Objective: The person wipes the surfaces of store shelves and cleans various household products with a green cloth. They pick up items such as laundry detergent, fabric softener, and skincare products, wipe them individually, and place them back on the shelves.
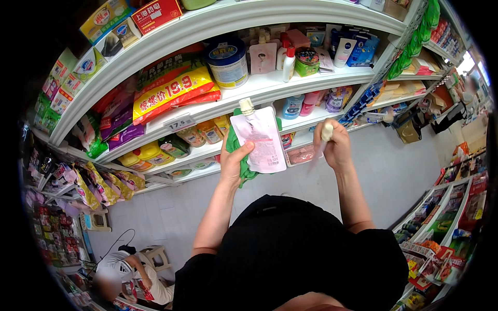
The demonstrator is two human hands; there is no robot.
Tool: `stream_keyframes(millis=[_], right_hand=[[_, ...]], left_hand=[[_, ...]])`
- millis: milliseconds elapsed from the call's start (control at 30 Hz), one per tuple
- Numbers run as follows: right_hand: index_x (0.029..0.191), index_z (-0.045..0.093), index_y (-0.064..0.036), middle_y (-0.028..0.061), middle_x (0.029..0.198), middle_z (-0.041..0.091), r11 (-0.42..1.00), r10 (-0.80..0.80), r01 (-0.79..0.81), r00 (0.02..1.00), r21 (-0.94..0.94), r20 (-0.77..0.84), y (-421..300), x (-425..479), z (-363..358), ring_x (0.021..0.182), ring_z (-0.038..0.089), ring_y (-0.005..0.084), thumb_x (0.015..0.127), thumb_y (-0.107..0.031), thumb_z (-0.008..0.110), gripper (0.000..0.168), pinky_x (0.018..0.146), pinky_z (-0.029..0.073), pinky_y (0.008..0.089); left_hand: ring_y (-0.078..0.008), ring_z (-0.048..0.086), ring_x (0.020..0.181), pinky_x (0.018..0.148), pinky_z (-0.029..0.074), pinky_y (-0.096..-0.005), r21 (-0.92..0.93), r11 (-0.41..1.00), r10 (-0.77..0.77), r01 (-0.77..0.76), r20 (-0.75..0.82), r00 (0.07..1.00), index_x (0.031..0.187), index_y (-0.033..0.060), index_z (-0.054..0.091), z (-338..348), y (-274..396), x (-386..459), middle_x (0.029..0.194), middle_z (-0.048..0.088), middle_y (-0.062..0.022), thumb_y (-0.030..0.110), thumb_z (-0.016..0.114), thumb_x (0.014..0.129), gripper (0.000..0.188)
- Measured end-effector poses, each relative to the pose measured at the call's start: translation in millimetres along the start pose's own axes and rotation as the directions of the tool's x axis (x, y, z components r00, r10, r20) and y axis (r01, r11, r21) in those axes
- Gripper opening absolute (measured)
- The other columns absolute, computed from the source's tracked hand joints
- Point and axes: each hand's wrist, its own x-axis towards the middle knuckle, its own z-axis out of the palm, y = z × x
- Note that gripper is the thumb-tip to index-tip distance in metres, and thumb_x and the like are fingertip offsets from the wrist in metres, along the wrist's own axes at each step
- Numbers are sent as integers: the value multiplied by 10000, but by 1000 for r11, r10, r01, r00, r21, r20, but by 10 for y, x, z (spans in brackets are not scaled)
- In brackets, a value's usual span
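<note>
A pale pink spouted pouch [261, 142] with a cream cap is in my left hand [232, 159], thumb across its printed side. Behind the pouch, the same hand holds a bunched green cloth [245, 170]. My right hand [337, 144], raised to the right of the pouch, grips a second spouted pouch [320, 152] near its cream cap. That pouch is seen nearly edge-on and is blurred, with much of it hidden by the fingers. Beyond both hands, a similar pink pouch [263, 58] stands on the white shelf [268, 83], beside white bottles with red caps [288, 64].
A blue-lidded tub [227, 64] and yellow-red bags [175, 93] share that shelf. Detergent bottles [155, 152] stand below. A person [128, 272] sits at lower left near a plastic stool [157, 256]. Shelves of packaged goods [439, 217] line the right side.
</note>
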Motion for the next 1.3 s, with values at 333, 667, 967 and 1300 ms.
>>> stream_keyframes(millis=[333,667,967,1300], right_hand=[[999,540,-11,-9,612,518,767,130,0,979,-642,155,99,39,448,588,460,40,854,-190,620,243,527,362,213],[1164,491,44,79,1061,582,850,216,-69,950,-523,226,75,76,492,943,535,116,873,-142,558,351,815,446,274],[1122,519,41,53,982,606,865,-46,60,998,-498,40,270,9,418,866,540,94,898,-100,505,265,754,456,258],[1106,537,50,89,989,624,989,-62,50,994,-140,-85,116,-78,476,847,594,128,849,-104,539,299,753,463,252]], left_hand=[[-171,551,1030,913,426,-304,107,993,-64,59,44,997,1285,4,413,54,5,14,1134,566,-90,49,742,695,677],[-148,543,1016,897,426,-282,227,974,-33,8,103,994,1260,6,422,194,69,8,1133,555,-81,56,719,744,597],[-218,513,1050,899,417,-335,716,492,682,-494,35,730,1240,63,467,225,-77,-12,1177,516,-112,78,689,769,521],[-342,514,972,834,428,-404,806,-133,587,-577,533,609,1061,159,642,311,-55,-73,1170,522,-126,53,672,583,491]])
